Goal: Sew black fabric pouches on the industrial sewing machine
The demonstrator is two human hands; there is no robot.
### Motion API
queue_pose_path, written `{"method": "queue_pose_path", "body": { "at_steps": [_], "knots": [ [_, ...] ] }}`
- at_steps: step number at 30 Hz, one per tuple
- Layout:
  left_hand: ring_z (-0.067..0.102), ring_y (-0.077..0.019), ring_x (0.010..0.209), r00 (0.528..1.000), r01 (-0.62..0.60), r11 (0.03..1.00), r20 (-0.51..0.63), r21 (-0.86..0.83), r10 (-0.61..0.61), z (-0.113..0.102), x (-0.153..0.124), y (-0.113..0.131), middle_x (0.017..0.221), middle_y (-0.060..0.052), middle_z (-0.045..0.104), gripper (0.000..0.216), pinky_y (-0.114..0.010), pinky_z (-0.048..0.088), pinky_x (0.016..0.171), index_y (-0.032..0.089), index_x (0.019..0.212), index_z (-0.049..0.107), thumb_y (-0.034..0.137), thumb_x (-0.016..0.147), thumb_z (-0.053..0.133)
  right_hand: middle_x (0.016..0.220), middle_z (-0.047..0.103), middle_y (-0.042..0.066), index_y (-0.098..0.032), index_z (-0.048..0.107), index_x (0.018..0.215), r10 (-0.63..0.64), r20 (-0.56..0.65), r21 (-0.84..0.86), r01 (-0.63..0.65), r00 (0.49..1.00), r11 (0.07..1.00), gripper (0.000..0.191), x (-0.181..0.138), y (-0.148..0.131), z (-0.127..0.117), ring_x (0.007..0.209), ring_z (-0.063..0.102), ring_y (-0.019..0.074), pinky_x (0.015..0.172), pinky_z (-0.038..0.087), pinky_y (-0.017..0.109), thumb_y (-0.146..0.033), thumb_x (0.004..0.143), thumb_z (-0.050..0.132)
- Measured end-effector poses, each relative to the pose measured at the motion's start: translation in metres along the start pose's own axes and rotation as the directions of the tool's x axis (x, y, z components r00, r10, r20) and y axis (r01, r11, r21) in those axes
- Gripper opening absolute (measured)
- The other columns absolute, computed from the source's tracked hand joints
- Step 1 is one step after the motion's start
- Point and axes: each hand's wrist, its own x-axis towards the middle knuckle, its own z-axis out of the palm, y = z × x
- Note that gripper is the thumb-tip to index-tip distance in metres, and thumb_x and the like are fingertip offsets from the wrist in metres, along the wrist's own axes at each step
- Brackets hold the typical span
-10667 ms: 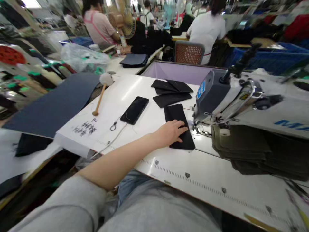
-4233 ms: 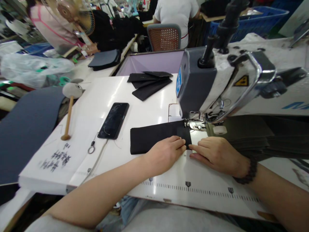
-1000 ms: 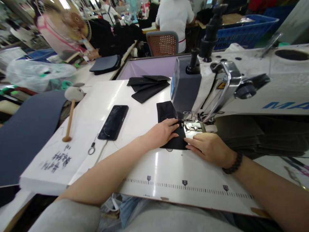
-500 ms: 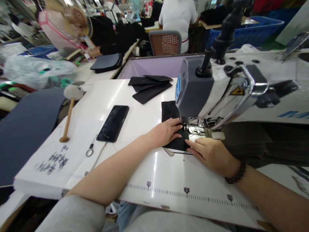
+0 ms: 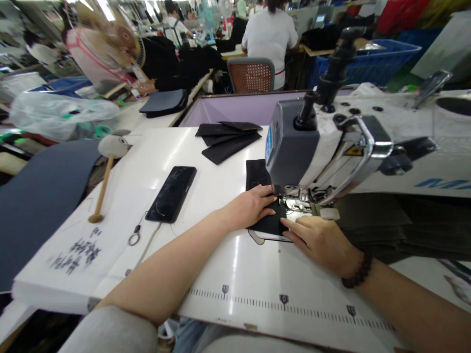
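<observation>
A black fabric piece (image 5: 270,225) lies under the head of the sewing machine (image 5: 294,147), near the needle and presser foot (image 5: 281,200). Flat on this fabric rests my left hand (image 5: 253,205), its fingers spread and pointing at the needle. My right hand (image 5: 318,240), with a dark beaded bracelet (image 5: 358,272) at the wrist, touches the fabric's right edge with index finger and thumb tips, which are apart; its other fingers are bent. The machine head hides part of the fabric's far end.
Several black fabric pieces (image 5: 230,139) lie behind. A phone (image 5: 171,193) and a wooden-handled mallet (image 5: 105,176) are at left. Dark stacked panels (image 5: 379,220) sit under the machine arm. Beyond are a lilac bin (image 5: 228,109), a chair (image 5: 251,76) and a seated person (image 5: 270,37).
The camera view has tilted up slightly, so the scene sits lower. Both hands stay at the black fabric piece, with little visible movement on the table.
</observation>
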Motion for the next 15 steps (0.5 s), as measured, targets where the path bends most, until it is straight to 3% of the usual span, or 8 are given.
{"method": "queue_pose_path", "body": {
  "at_steps": [15],
  "knots": [
    [0.049, -0.0215, 0.106, 0.999, -0.030, 0.997, -0.024, 0.072, 0.032, -0.0014, 0.0001, -0.0015, 0.110, -0.011, 0.054, 0.024, -0.033, 0.040, 0.090, 0.011, 0.105, 0.056, 0.024, 0.086, 0.049, 0.073, 0.062, 0.005, -0.012, 0.060, 0.100, 0.026, -0.002, 0.009, -0.026, 1.000, 1.000, 0.022, 0.0038, -0.0011, -0.0027, 0.067, 0.058, 0.0151, 0.059, 0.041, 0.024, -0.024, 0.085, 0.050]
  ]
}}
